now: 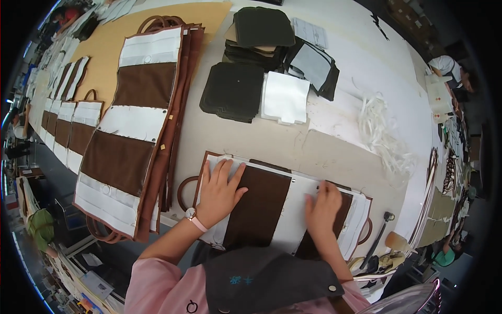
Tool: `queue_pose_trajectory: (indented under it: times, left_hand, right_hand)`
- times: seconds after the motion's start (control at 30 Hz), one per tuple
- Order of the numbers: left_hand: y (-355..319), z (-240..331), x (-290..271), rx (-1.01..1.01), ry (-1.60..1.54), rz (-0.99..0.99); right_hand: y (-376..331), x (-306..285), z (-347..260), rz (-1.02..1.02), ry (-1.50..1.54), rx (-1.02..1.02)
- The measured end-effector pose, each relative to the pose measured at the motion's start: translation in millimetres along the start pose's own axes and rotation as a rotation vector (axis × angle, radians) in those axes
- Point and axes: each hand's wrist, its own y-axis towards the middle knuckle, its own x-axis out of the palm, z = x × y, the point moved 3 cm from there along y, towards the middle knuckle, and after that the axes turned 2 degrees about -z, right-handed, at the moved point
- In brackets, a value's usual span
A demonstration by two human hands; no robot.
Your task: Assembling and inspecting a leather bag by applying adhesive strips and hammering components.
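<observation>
An unsewn-looking bag panel (256, 209) lies flat in front of me, with brown and white bands, a reddish-brown border and a looped handle at each end. My left hand (219, 188) rests on its left white band, fingers spread and pressing down. Over the right brown band, close to the panel's far edge, is my right hand (324, 204). Its fingers are bent and close together, slightly blurred, and what lies under their tips is hidden. Dark pieces (269, 165) peek out along the far edge.
A thick stack of similar panels (136, 125) stands left. Beyond are black pieces (232, 91), a white piece (285, 98) and grey-black sheets (314, 65). White strips (381, 131) are tangled at right. A black-handled tool (377, 238) and a glue-coloured bottle (397, 242) lie near right.
</observation>
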Motion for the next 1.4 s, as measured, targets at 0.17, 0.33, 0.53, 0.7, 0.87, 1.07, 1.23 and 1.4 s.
queue_pose_trajectory:
  times: [0.17, 0.33, 0.53, 0.7, 0.87, 1.07, 1.23, 1.4]
  left_hand:
    - [1.7, -5.1, 10.1, -0.033, -0.054, 0.027]
    - [-5.3, -13.3, 5.8, 0.006, -0.073, 0.028]
    - [-7.4, -21.0, 5.2, -0.009, -0.063, 0.029]
    - [-3.3, -22.4, 4.3, 0.028, -0.087, 0.021]
    - [0.8, -26.3, 4.9, 0.078, 0.003, 0.054]
    - [-1.1, -32.7, 1.6, 0.13, 0.022, 0.022]
    - [-2.8, -41.4, -5.4, 0.151, -0.088, 0.045]
    - [-5.9, -41.2, -7.4, 0.103, -0.074, 0.047]
  right_hand:
    - [48.6, 25.9, -116.6, -0.006, 0.338, -0.437]
    - [63.9, 38.2, -134.6, -0.047, 0.188, -0.493]
    - [82.1, 27.0, -139.2, -0.214, 0.27, -0.439]
    - [112.0, 36.0, -149.2, -0.092, 0.385, -0.443]
    - [121.6, 48.0, -164.9, -0.19, 0.381, -0.403]
    - [138.1, 49.1, -164.8, -0.38, 0.449, -0.382]
    - [131.8, 52.1, -168.1, -0.287, 0.534, -0.402]
    - [121.0, 56.5, -161.1, -0.089, 0.587, -0.536]
